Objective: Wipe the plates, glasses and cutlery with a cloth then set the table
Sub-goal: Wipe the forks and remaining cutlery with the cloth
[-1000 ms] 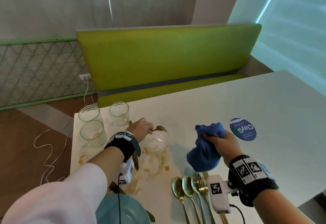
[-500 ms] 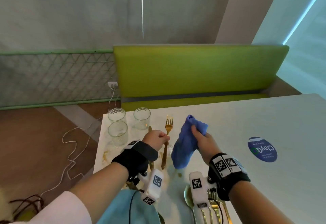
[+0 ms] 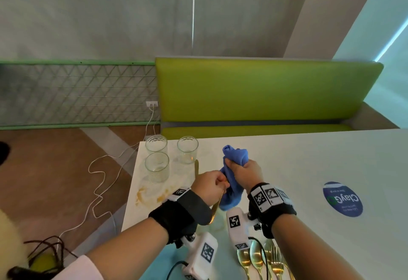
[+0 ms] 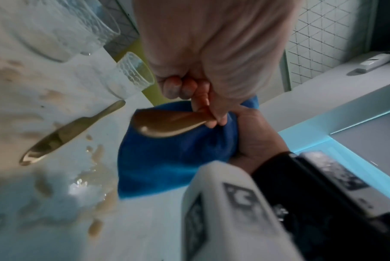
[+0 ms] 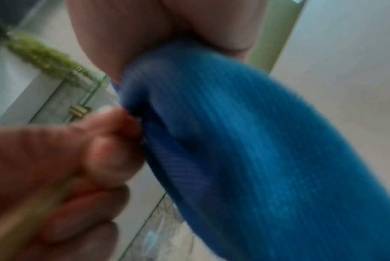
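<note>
L→R: 3 glasses (image 3: 157,165) at table's (image 3: 309,169) far-left corner, beige spill just beside them, gold knife (image 4: 71,132) lying in it. L hand (image 3: 208,188) fingers clamped on a gold utensil (image 4: 167,126), looks like a fork w/ tines buried in the cloth (image 3: 231,176). R hand (image 3: 244,173) fist squeezed round cloth. Utensil: light, stiff, prob slick if wet, so grip mid-handle. Cloth: soft, bunches, so wrap it round the tines. Wiped cutlery (image 3: 260,260) near edge.
</note>
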Demonstrator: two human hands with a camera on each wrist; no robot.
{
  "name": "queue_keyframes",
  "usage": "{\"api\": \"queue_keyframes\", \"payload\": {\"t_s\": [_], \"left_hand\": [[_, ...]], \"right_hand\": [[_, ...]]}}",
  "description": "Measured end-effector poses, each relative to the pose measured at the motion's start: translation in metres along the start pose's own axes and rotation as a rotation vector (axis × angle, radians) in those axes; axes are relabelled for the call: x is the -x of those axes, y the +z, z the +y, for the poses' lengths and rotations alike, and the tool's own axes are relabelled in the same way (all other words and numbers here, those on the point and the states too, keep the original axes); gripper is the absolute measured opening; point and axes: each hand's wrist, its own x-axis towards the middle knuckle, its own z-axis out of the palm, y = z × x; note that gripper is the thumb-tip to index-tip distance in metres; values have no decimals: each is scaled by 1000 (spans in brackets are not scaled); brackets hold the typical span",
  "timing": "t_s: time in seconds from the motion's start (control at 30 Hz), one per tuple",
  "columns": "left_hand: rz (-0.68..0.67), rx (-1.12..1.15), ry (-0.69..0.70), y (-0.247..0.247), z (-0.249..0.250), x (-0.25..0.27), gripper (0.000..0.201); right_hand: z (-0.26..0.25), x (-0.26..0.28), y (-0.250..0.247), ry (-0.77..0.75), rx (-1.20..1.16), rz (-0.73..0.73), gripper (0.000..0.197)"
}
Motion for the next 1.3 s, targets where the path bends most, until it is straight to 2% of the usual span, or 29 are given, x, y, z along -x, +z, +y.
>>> {"api": "queue_keyframes", "payload": {"t_s": [0.07, 0.13, 0.2, 0.3, 0.4, 0.47, 0.57, 0.67, 0.73, 0.8, 0.87, 0.93, 1.13, 1.2, 1.3], "left_hand": [[11, 68, -11, 2, 3, -2, 13], [-12, 157, -34, 3, 0, -4, 21], [-89, 244, -70, 6, -7, -4, 32], [-205, 308, -97, 10, -19, 3, 36], [-139, 307, -98, 13, -21, 3, 39], [-69, 306, -95, 12, -19, 0, 40], [10, 306, -75, 12, -16, -5, 44], [11, 264, -59, 10, -15, -6, 44], [10, 240, -38, 11, -16, -3, 43], [25, 237, -30, 16, -16, 1, 41], [43, 232, -12, 21, -13, 5, 41], [57, 235, -10, 21, -10, 3, 41], [84, 219, 0, 13, -7, -6, 42], [53, 243, -15, 15, -10, -3, 41], [5, 238, 5, 21, -15, 5, 41]], "right_hand": [[0, -4, -3, 10, 30, 9, 37], [-4, -6, -8, -17, 43, 16, 31], [-7, -11, -16, -50, -1, 60, 24], [-9, -20, -26, -66, -66, 128, 26], [-6, -24, -24, -20, -202, 127, 24], [-2, -21, -16, 44, -289, 78, 22], [10, -9, 0, 81, -231, -101, 19], [16, 2, 4, 60, -225, -250, 10], [13, 2, -2, 37, -176, -292, 11], [9, -8, -12, 32, -194, -205, 12], [4, -18, -20, 75, -340, -89, 14], [3, -22, -19, 97, -471, -35, 14], [14, -4, -3, 30, -193, -183, 12], [11, -10, -8, 40, -203, -126, 15], [4, -26, -30, 80, -301, 67, 23]]}}
